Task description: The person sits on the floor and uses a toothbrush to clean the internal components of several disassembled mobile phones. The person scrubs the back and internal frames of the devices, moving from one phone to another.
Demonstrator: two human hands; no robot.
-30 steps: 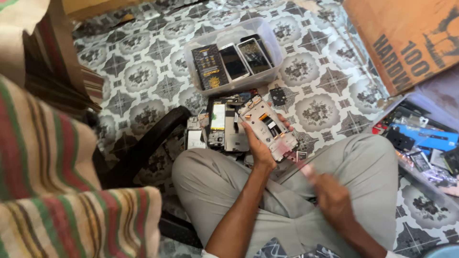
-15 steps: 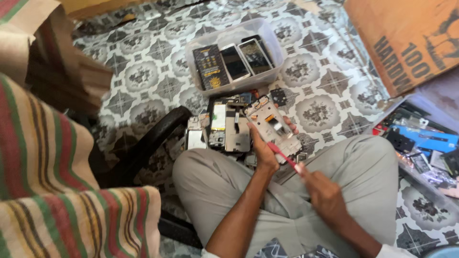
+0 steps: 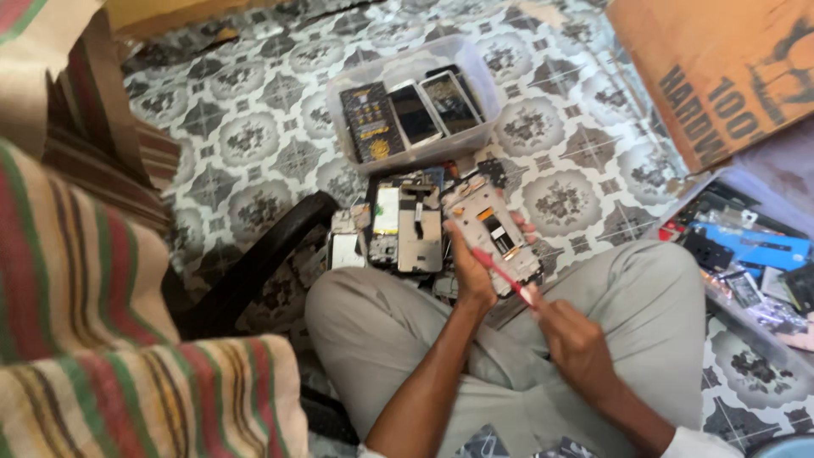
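Grey-and-white floral patterned floor tiles (image 3: pixel 254 136); red, green and cream striped cloth (image 3: pixel 102 339); beige trousers (image 3: pixel 381 331); red-handled slender tool (image 3: pixel 502 274); brown cardboard box (image 3: pixel 712 68).

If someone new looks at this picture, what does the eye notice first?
At centre, the left hand holds an opened phone while the right hand puts a red tool to it. More phone parts lie on the patterned tile floor, and beyond them a clear tub holds phones.

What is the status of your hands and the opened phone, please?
Left hand holds opened white phone frame. Right hand holds thin red tool against it. Nothing obstructing.
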